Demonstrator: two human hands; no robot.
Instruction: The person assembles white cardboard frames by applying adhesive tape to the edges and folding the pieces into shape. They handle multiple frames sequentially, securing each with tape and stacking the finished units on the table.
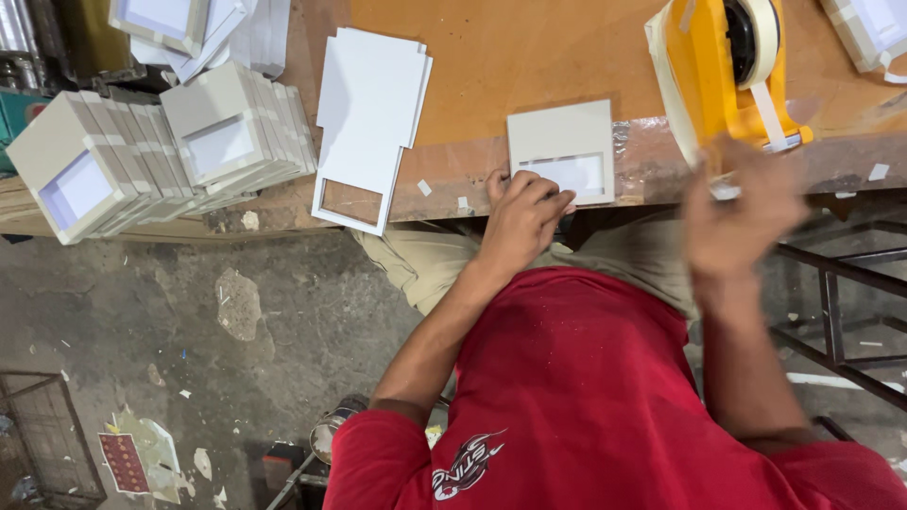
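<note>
Red shirt (pixel 586 397) fills the bottom of my view, with khaki trousers (pixel 425 264) just past it, and both forearms reach up from it to the edge of the orange bench (pixel 529 57). My left hand (pixel 522 219) is curled, fingertips pressing down on the near left corner of a grey card frame (pixel 561 149) with a pale window, which lies flat at the bench edge in front of me. My right hand (pixel 742 210) is blurred, fingers spread, just below the yellow tape dispenser (pixel 723 66), touching a white strip of tape (pixel 773 113) hanging from its roll; I cannot tell whether it has pinched the strip. Left of the frame lies a loose pile of white cards (pixel 370 104), the lowest with a cut-out window. Further left, two rows of finished frames (pixel 161 151) stand stacked on edge. Small tape scraps (pixel 424 188) dot the bench edge. Below lies stained concrete floor (pixel 189 331).
</note>
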